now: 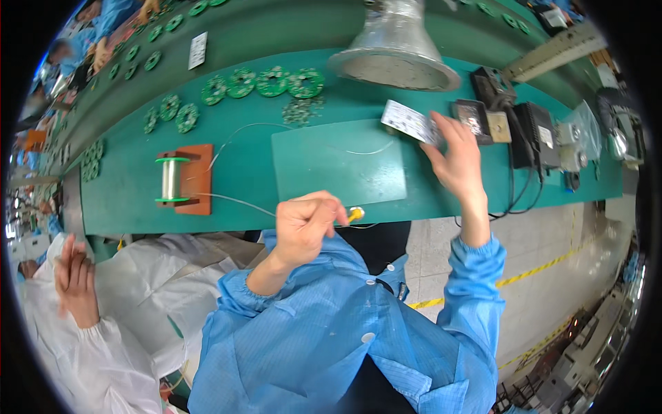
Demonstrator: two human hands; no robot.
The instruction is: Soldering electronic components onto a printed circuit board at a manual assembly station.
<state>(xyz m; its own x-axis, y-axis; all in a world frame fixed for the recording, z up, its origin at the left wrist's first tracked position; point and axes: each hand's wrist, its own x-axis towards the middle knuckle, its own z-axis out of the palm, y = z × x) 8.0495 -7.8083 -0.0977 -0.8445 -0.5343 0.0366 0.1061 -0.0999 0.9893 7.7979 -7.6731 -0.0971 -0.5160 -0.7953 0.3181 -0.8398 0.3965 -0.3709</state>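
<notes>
My left hand (307, 224) is closed over the table's near edge, its fingers curled together; what they hold, if anything, is hidden. Just right of its fingertips is a small yellow piece with a silvery round end (356, 214). Thin wire (241, 201) runs from the spool (172, 179) on a brown stand toward this hand, where I lose it. My right hand (455, 155) grips the right end of a white rectangular panel (408, 122) with small dark marks, tilted above the table. A translucent sheet (338, 169) lies between my hands.
Round green circuit boards (241, 83) line the back left, with small loose parts (301, 109) beside them. A metal funnel-shaped hood (394, 62) hangs at the back. A dark tray (472, 119) and black box (536, 136) stand right. Another person's hand (76, 283) is at left.
</notes>
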